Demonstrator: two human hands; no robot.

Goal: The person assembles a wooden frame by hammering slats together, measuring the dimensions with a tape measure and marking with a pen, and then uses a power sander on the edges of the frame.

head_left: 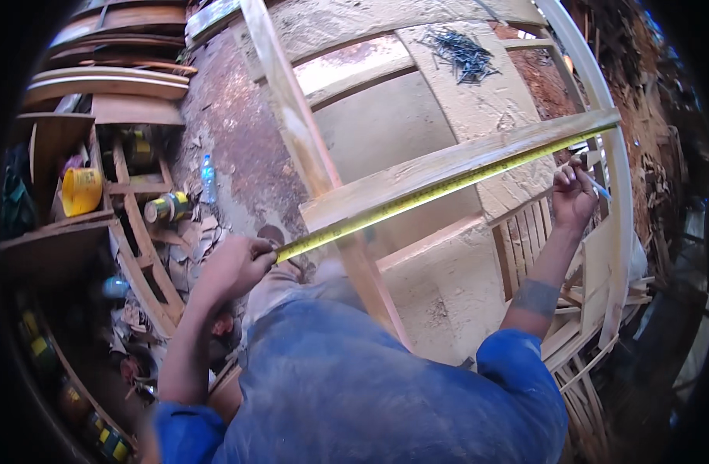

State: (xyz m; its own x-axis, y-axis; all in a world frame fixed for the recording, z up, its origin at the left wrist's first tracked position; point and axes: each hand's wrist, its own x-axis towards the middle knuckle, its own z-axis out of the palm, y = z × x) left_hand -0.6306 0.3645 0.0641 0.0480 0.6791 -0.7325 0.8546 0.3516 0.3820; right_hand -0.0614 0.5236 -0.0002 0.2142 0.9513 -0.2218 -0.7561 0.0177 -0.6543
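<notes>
A yellow tape measure blade (432,193) lies stretched along a pale wooden crossbar (462,158) of a timber frame. My left hand (238,263) pinches the tape's near end beside the frame's upright (308,147). My right hand (575,193) is closed on a blue pen (599,188) at the crossbar's far end, close to the tape. Both sleeves are blue.
A heap of dark nails (461,52) lies on the board behind the frame. Left are shelves with a yellow container (81,191), a tin can (167,207) and a plastic bottle (208,176) on the dirt floor. Slatted wooden pieces (524,240) and scrap timber lie at right.
</notes>
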